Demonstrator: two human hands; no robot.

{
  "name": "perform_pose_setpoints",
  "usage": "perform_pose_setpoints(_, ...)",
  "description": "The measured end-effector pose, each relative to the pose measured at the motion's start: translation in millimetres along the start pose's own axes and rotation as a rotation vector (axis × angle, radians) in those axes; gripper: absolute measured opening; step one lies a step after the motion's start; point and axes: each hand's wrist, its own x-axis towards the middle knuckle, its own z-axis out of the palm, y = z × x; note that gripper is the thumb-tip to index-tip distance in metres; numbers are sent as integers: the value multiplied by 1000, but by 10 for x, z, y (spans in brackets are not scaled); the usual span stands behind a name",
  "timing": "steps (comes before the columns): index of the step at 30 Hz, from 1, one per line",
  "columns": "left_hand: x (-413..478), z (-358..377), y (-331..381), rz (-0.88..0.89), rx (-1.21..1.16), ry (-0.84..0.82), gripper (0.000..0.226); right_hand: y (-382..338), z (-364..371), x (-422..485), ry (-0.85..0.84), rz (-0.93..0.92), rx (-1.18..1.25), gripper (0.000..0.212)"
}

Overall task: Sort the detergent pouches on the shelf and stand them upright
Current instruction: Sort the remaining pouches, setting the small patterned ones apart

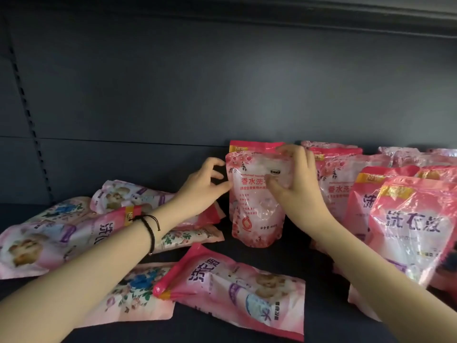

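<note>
Glossy pink plastic detergent pouch (254, 201) stands upright between the hands: right hand (296, 184) pinches its top corner, left hand (202, 184), loosely curled, just touches its left edge.

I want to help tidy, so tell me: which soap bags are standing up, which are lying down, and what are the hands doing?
middle pouch: standing upright, between both hands
right pouches: standing, bunched together
left pouches: lying flat, piled
front pouch: lying flat
left hand: touches middle pouch's edge
right hand: pinches middle pouch's top
</note>
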Motion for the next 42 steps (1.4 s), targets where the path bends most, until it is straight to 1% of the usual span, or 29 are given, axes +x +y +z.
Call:
perform_pose_setpoints(2, -150, -137, -18, 96, 256, -92, 40, -51, -72, -6, -191, -87, -281, 49)
perform_pose_setpoints(4, -326, -269, -10, 197, 569, -194, 39, -49, -131, -24, -341, -175, -558, 52)
perform_pose_setpoints(6, -491, -365, -3, 275, 818, -264, 48, -42, -169, -76, -402, -261, -718, 54)
perform_pose_setpoints(8, -618, -420, -7, 355, 960, -282, 64, -69, -202, -139, -388, -339, -767, 51)
perform_pose_setpoints(9, -675, -440, -17, 390, 999, -285, 69, -93, -210, -167, -380, -383, -783, 49)
perform_pose_setpoints(10, -728, -461, -32, 409, 1020, -295, 68, -123, -214, -198, -382, -424, -800, 46)
perform_pose_setpoints(12, -811, -495, -68, 420, 1036, -318, 57, -200, -206, -251, -442, -460, -808, 41)
perform_pose_setpoints(13, -849, -512, -90, 433, 1038, -319, 52, -253, -189, -280, -483, -444, -788, 40)
perform_pose_setpoints(15, -935, -535, -121, 452, 1048, -311, 49, -366, -147, -331, -560, -407, -758, 46)
perform_pose_setpoints(16, -984, -541, -138, 454, 1052, -308, 49, -421, -114, -357, -589, -419, -771, 51)
perform_pose_setpoints(19, -1091, -520, -224, 445, 1042, -304, 53, -511, 28, -406, -684, -518, -903, 63)
perform_pose_setpoints(20, -1109, -508, -249, 426, 1054, -315, 56, -524, 80, -412, -722, -523, -941, 65)
perform_pose_setpoints(23, -1127, -459, -324, 349, 1001, -336, 59, -520, 243, -411, -881, -423, -1025, 72)
perform_pose_setpoints(25, -1130, -423, -346, 294, 845, -347, 47, -484, 363, -407, -1022, -267, -1042, 78)
perform_pose_setpoints(27, -1132, -366, -355, 264, 649, -314, 32, -446, 450, -395, -1192, -32, -961, 81)
perform_pose_setpoints(29, -1131, -311, -353, 237, 571, -261, 41, -424, 501, -397, -1316, 148, -810, 78)
perform_pose_setpoints(30, -1126, -284, -360, 219, 606, -241, 41, -405, 516, -396, -1343, 196, -744, 70)
perform_pose_setpoints(32, -1114, -248, -375, 185, 685, -232, 40, -394, 533, -396, -1345, 261, -666, 54)
perform_pose_setpoints(33, -1112, -239, -384, 171, 692, -231, 38, -390, 536, -391, -1346, 291, -640, 51)
perform_pose_setpoints(35, -1120, -239, -363, 142, 660, -221, 26, -378, 534, -383, -1349, 359, -575, 52)
perform_pose_setpoints(37, -1122, -245, -330, 100, 645, -219, 30, -350, 519, -373, -1316, 464, -423, 44)
perform_pose_setpoints(39, -1101, -259, -304, 52, 646, -222, 29, -328, 461, -372, -1230, 549, -232, 39)
perform_pose_setpoints(41, -1049, -284, -290, -30, 612, -244, 40, -320, 379, -360, -1093, 612, -61, 40)
perform_pose_setpoints(42, -1018, -303, -272, -70, 541, -251, 45, -331, 332, -351, -1023, 632, 13, 38)
